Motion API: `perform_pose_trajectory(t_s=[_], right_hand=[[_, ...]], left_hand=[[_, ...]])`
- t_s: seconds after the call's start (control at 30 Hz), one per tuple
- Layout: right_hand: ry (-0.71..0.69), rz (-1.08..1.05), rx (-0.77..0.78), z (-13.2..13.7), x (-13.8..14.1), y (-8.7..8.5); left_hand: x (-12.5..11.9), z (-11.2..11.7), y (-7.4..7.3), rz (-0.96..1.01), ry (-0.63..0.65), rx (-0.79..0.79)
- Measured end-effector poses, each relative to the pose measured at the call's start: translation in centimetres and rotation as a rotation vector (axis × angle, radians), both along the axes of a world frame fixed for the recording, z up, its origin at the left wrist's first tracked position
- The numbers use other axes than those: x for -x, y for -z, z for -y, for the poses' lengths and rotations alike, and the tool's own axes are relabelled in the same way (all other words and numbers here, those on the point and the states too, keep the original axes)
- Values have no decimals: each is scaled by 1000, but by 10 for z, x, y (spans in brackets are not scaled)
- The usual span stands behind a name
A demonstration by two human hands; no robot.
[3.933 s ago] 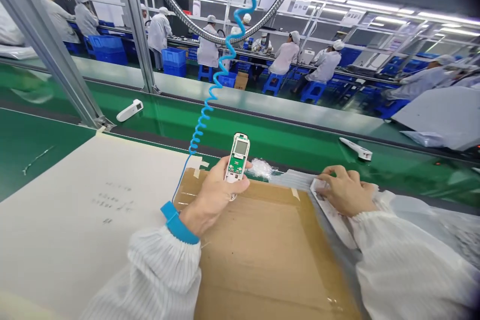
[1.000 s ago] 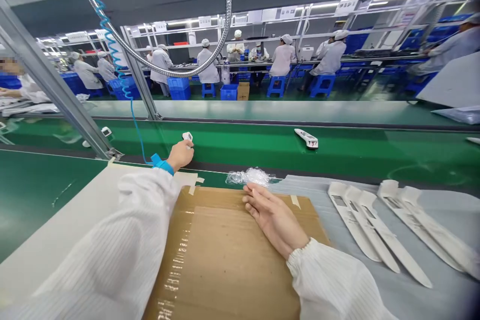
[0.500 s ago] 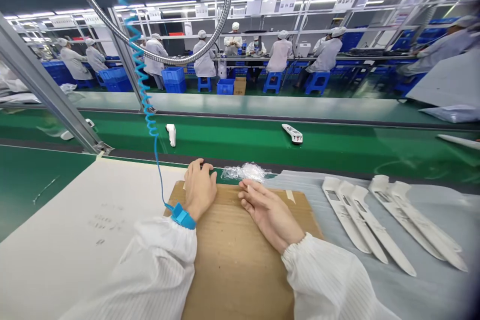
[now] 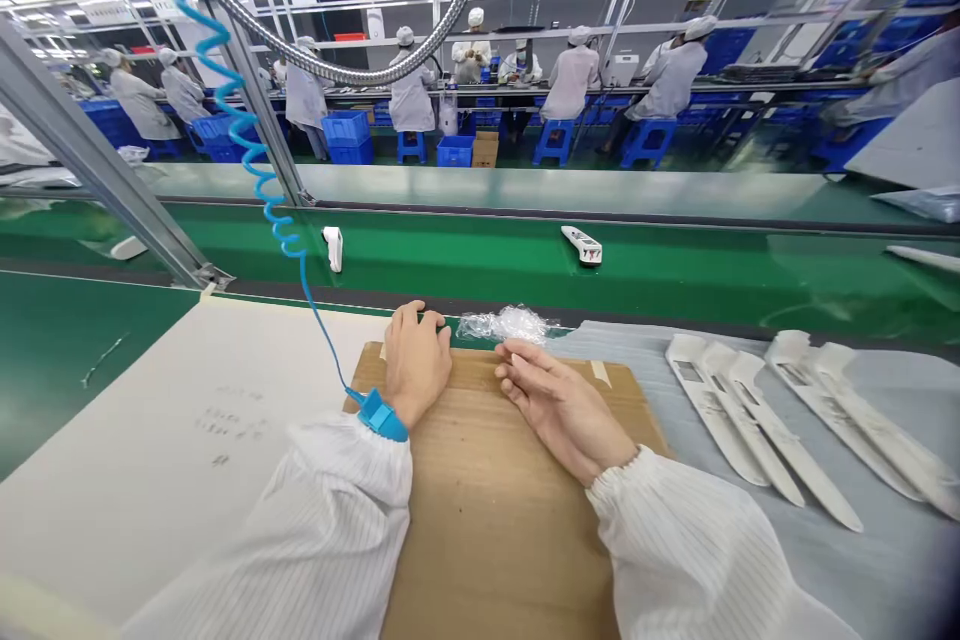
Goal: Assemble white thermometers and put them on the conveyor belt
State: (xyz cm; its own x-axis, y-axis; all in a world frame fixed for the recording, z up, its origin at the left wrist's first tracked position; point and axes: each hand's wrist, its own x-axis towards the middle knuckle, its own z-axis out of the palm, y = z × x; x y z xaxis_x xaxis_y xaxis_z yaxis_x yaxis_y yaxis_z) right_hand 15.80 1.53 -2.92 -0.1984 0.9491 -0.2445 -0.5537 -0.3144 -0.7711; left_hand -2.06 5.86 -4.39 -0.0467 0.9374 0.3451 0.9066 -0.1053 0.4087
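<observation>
Nearest, along the bottom of the frame, two white striped sleeves (image 4: 697, 540), one from each lower corner. Between them, a flat piece of cardboard (image 4: 502, 540), from bottom centre up to mid-frame. At lower left, a large white sheet (image 4: 150, 400) with faint handwriting; at lower right, a pale grey sheet (image 4: 634, 345) under long white shells (image 4: 765, 430), slanted side by side in two groups.

Left hand (image 4: 416, 360) palm down over the cardboard's far left corner, fingers bent with slight gaps between, underside out of sight; blue strap (image 4: 382, 414) around the wrist, joined to a coiled blue cord (image 4: 244, 130) from the upper left. Right hand (image 4: 566, 410) turned on its side over the cardboard's far right part, fingers loosely curled, tips slightly apart; contact with the cardboard hard to tell.

Just beyond the right fingertips, a crumpled heap of clear plastic (image 4: 514, 324). Past that, a green belt (image 4: 450, 260) across the whole width, with white handheld devices (image 4: 582, 246) left and right of centre. Farther, a long grey-green surface (image 4: 487, 185). Farthest, across the top, co-workers (image 4: 411, 92) in white coats, blue stools (image 4: 555, 142) and blue bins (image 4: 347, 135).
</observation>
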Motion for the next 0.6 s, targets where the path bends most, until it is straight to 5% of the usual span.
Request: perform_pose_trajectory(t_s=[0.6], right_hand=[[19,48,47,-2,2,-3]], left_hand=[[0,0,0,5,5,-9]])
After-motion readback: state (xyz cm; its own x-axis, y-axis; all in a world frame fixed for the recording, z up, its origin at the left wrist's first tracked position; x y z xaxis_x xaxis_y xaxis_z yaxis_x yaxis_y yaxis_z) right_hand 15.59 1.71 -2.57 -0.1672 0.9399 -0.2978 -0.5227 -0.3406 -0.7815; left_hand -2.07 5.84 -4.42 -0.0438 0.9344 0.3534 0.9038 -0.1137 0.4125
